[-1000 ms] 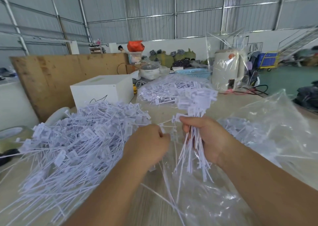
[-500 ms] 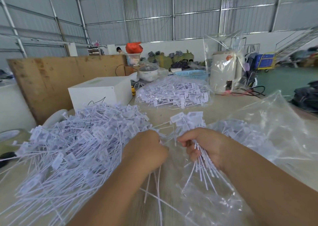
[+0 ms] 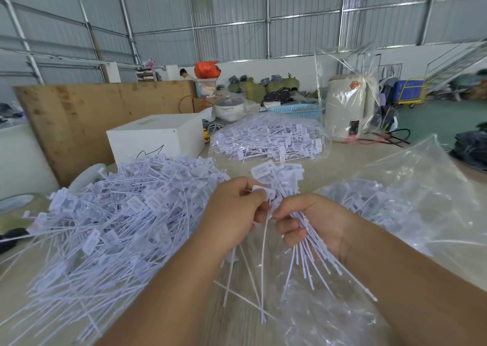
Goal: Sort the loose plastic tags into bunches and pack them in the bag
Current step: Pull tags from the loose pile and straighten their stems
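Note:
A big heap of loose white plastic tags (image 3: 105, 227) covers the left of the table. My right hand (image 3: 313, 221) grips a bunch of tags (image 3: 311, 250), heads fanned upward and tails hanging toward me. My left hand (image 3: 234, 214) pinches a single tag (image 3: 263, 261) by its head, right against the bunch. A clear plastic bag (image 3: 427, 203) lies open at the right with tags inside it. Its film also spreads under my hands.
A second clear bag full of tags (image 3: 268, 140) lies further back. A white box (image 3: 155, 137) stands behind the heap, a plywood board (image 3: 87, 113) behind that. A bagged white appliance (image 3: 347, 105) and cables sit at the back right.
My right hand lowered the bunch from upright toward the table. My left hand rose from the heap with one tag and brought it up to the bunch.

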Tool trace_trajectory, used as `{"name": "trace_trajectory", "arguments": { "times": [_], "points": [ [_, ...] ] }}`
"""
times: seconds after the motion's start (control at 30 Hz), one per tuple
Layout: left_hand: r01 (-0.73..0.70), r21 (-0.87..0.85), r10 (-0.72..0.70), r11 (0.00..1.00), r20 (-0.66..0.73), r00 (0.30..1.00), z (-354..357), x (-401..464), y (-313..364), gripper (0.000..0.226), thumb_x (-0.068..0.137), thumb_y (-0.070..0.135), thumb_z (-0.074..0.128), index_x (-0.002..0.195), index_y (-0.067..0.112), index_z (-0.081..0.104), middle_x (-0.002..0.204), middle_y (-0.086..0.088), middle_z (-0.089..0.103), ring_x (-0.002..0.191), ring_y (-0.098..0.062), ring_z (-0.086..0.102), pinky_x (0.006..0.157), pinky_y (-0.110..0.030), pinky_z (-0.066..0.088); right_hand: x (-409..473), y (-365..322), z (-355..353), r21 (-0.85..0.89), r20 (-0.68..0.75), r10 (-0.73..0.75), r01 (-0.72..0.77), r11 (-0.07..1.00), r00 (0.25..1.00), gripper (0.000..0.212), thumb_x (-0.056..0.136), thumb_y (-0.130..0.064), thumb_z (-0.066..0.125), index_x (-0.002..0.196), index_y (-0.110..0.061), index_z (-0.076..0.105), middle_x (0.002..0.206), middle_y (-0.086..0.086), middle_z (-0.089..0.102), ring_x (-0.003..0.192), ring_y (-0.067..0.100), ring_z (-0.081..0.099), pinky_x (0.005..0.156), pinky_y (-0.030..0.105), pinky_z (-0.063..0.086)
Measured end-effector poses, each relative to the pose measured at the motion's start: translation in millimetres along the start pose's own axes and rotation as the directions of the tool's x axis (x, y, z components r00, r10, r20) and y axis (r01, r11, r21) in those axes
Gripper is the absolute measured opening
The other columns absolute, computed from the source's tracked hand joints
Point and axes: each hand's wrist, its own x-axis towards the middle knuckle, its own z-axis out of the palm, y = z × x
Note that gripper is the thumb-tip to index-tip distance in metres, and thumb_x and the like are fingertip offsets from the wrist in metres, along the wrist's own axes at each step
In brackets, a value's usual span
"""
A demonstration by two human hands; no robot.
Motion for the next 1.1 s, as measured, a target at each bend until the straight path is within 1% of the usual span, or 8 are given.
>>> {"name": "trace_trajectory", "arguments": {
  "times": [0.1,0.17,0.27,0.37,0.47,0.63,0.8,1.1],
  "points": [
    [-0.013,-0.046,0.010,0.999,-0.059,0.998,-1,-1,4,0.018,0.091,0.013,0.060,0.077,0.019,0.069,0.063,0.006,0.070,0.049,-0.008,0.061,0.042,-0.017,0.042,-1,-2,-3,0.081,0.061,0.017,-0.022,0.997,0.998,0.042,0.064,-0.002,0.049,0.105,-0.011,0.049,0.077,0.005,0.035,0.037,0.005,0.034,0.032,0.014,0.028],
    [-0.016,-0.058,0.010,0.998,-0.091,0.996,-2,-1,4,0.019,0.091,0.012,0.061,0.074,0.016,0.067,0.062,0.005,0.069,0.047,-0.011,0.060,0.041,-0.017,0.041,-2,-4,-3,0.116,0.125,0.052,-0.067,0.991,0.991,0.038,0.057,-0.009,0.050,0.095,-0.011,0.048,0.059,-0.001,0.031,0.036,0.007,0.034,0.032,0.013,0.030],
    [0.022,-0.070,-0.022,0.997,-0.002,1.000,-2,-2,6,0.019,0.089,0.008,0.059,0.073,0.016,0.066,0.060,0.005,0.067,0.048,-0.012,0.059,0.043,-0.018,0.041,-2,-6,-5,0.112,0.178,0.077,-0.098,0.989,0.981,0.026,0.059,-0.016,0.048,0.083,-0.008,0.052,0.056,-0.002,0.030,0.037,0.009,0.035,0.035,0.012,0.030],
    [0.024,-0.051,-0.019,0.998,0.103,0.995,-1,-4,6,0.020,0.089,0.006,0.058,0.073,0.015,0.065,0.060,0.007,0.065,0.049,-0.010,0.057,0.045,-0.015,0.041,-2,-5,-9,0.099,0.216,0.097,-0.121,0.988,0.972,0.034,0.073,-0.032,0.045,0.079,-0.004,0.062,0.054,0.000,0.042,0.037,0.009,0.039,0.036,0.012,0.030],
    [-0.020,-0.081,0.028,0.997,0.104,0.994,-1,-5,6,0.019,0.091,0.006,0.059,0.076,0.015,0.068,0.057,0.010,0.064,0.048,-0.006,0.058,0.044,-0.015,0.042,0,-4,-7,0.076,0.164,0.094,-0.108,0.991,0.982,0.044,0.080,-0.047,0.051,0.076,-0.006,0.068,0.061,0.006,0.059,0.034,0.007,0.041,0.034,0.011,0.031],
    [-0.061,-0.067,0.062,0.996,0.003,0.998,-2,-1,2,0.019,0.092,0.014,0.062,0.076,0.020,0.069,0.046,0.016,0.051,0.041,-0.001,0.046,0.046,-0.020,0.040,2,-1,-1,0.021,0.034,0.046,-0.047,0.999,0.998,0.034,0.069,-0.032,0.068,0.088,-0.004,0.065,0.078,0.013,0.067,0.031,0.004,0.036,0.030,0.013,0.030],
    [0.018,-0.207,-0.049,0.978,-0.145,0.988,-7,6,-3,0.016,0.095,0.015,0.058,0.081,0.016,0.063,0.051,0.010,0.058,0.039,-0.006,0.045,0.041,-0.020,0.041,-1,0,-1,0.041,0.005,0.043,-0.043,0.998,0.999,0.031,0.071,-0.024,0.066,0.090,-0.002,0.056,0.083,0.016,0.071,0.031,0.005,0.035,0.031,0.013,0.030],
    [0.039,-0.312,-0.100,0.949,-0.181,0.978,-2,7,-7,0.005,0.097,0.011,0.055,0.094,0.012,0.059,0.059,0.004,0.068,0.041,-0.008,0.050,0.042,-0.020,0.044,-4,4,0,-0.028,-0.023,0.043,-0.044,0.999,0.999,0.034,0.060,-0.006,0.058,0.094,-0.002,0.055,0.089,0.017,0.072,0.033,0.005,0.034,0.031,0.013,0.029]
  ]
}}
